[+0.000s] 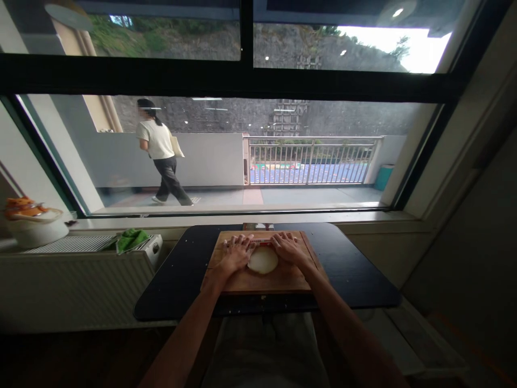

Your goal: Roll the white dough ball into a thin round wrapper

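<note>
A pale round disc of dough (262,260) lies on a wooden board (264,284) on a small black table (355,280). My left hand (238,251) rests flat on the board at the dough's upper left, fingers stretched forward. My right hand (288,249) lies the same way at the dough's upper right. Between the two hands a short reddish rod (262,243) shows across the far edge of the dough. Both hands seem to press on it from above, and its ends are hidden under them.
A white radiator (72,269) with a green cloth (131,238) on top stands left of the table. A white lidded pot (34,225) sits on the sill at far left. A small box (258,226) lies behind the board. Outside the window a person (159,151) walks along a balcony.
</note>
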`<state>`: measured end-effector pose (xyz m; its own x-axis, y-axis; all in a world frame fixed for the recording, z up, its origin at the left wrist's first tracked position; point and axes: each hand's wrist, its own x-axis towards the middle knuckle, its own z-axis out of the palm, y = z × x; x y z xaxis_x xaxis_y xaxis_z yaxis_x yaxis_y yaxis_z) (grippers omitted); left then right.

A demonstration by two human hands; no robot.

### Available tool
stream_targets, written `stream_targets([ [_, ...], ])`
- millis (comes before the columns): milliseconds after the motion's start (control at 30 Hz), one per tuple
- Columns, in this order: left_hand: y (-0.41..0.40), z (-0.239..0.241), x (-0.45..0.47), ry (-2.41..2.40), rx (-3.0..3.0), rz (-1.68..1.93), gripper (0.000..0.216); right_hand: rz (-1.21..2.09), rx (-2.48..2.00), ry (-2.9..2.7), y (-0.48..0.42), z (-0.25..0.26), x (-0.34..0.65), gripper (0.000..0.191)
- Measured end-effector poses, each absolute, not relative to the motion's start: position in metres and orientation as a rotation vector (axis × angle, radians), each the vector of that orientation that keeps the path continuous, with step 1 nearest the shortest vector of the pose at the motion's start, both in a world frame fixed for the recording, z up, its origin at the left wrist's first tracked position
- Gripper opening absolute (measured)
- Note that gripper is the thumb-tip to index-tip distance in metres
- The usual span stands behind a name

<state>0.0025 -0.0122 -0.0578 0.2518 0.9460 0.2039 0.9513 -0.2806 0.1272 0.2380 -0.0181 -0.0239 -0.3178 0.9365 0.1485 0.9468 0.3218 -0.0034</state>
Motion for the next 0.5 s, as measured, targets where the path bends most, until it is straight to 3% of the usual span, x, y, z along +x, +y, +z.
stream_targets([
  [167,-0.020,-0.060,0.001,-1.831,-2.439,-0.450,0.051,-0.233,-1.689,-2.381,-0.032,-0.037,0.243,0.044],
  [500,-0.055,-0.063,-0.001,-1.707,-2.443,-0.466,0.047,-0.085,-1.700,-2.235,-0.080,-0.042,0.244,0.052],
])
